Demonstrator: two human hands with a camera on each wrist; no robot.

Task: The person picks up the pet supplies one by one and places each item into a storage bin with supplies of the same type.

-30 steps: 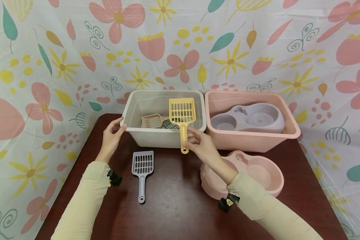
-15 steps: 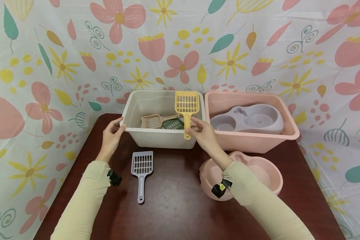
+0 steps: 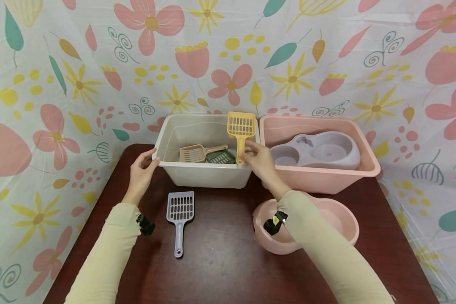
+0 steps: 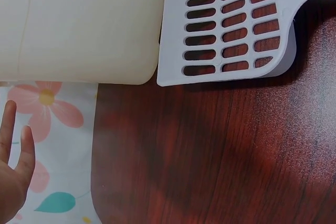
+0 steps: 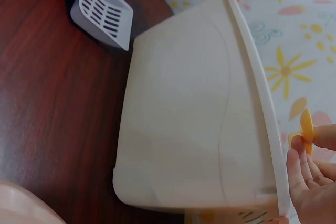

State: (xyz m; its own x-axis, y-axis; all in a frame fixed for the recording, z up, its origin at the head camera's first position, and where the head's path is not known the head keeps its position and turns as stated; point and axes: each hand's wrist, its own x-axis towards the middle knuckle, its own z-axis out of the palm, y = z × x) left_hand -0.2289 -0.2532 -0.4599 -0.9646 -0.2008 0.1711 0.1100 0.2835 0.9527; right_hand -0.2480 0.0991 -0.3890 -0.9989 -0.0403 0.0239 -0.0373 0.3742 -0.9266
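Note:
My right hand point(image 3: 261, 162) pinches the handle of a yellow litter scoop point(image 3: 241, 136), held with its slotted head up over the right end of an off-white litter box point(image 3: 209, 177). In the right wrist view the yellow scoop point(image 5: 307, 124) shows edge-on past the box rim. My left hand point(image 3: 139, 177) grips the rim at the box's left front corner, thumb at the front. Inside lie a tan scoop point(image 3: 215, 148) and a dark green scoop point(image 3: 228, 158), partly hidden by the front wall. A grey-lilac scoop point(image 3: 180, 223) lies on the table before the box.
A pink litter box point(image 3: 311, 179) stands right of the off-white one, with a lilac double pet bowl point(image 3: 308, 152) in it. In front, a pink double pet bowl point(image 3: 351, 226) sits partly under my right forearm. A floral curtain point(image 3: 228, 55) hangs behind the dark red table point(image 3: 216, 253).
My right hand has carried the yellow scoop up and to the right, farther back over the box. My left hand has stayed at the corner.

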